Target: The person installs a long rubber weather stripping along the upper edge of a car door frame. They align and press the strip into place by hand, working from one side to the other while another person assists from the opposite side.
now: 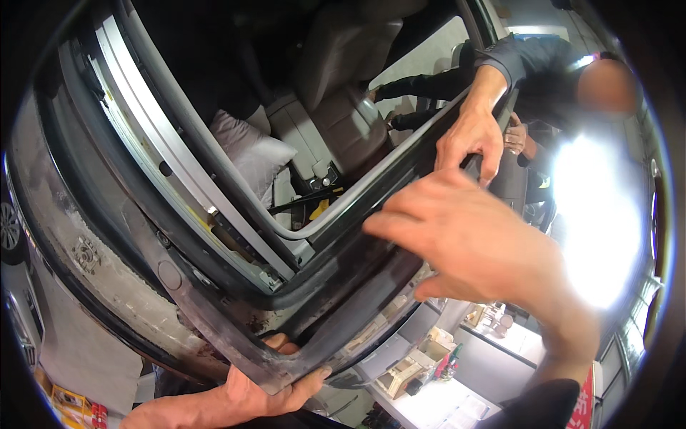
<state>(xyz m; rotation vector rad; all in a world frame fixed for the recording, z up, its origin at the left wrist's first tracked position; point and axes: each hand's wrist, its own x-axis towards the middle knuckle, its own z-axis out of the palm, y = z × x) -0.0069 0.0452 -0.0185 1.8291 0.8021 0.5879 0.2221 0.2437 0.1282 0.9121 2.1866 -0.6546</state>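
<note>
Below me is a car roof with a large opening. A dark, dusty frame piece point(214, 322) lies across its near corner. My left hand point(268, 393) grips this frame piece at its bottom corner, thumb on the outer side and fingertips showing inside. My right hand point(464, 236), a little blurred, is over the right-hand edge of the opening, its fingers and thumb spread with nothing seen in them. Whether it touches the edge I cannot tell. Just beyond it, a co-worker's hand point(471, 139) bends its fingers over the same dark edge.
A silver rail point(153, 136) runs along the opening's left side. Through the opening show a seat point(350, 129) and a light cushion point(250, 154). The co-worker point(550, 79) leans in at the upper right. A white table point(436, 407) with a box point(407, 372) stands lower right.
</note>
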